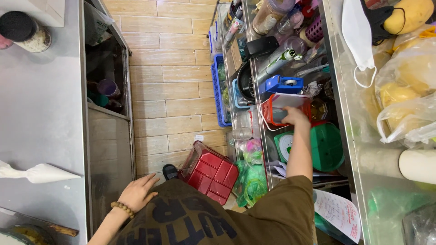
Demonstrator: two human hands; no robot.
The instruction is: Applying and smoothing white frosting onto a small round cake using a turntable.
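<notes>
- Now my right hand (295, 116) is grasping a white card (287, 100) over the red basket (267, 112) on the right shelf.
- My left hand (136, 193) lies flat, fingers released, on my brown shirt (204, 218).

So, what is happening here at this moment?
A person stands between two steel counters. The right hand reaches down to a cluttered lower shelf and touches a red basket that holds a flat white item. A green kitchen scale sits just beside it. The left hand, with a bead bracelet, rests open against the person's side, holding nothing.
</notes>
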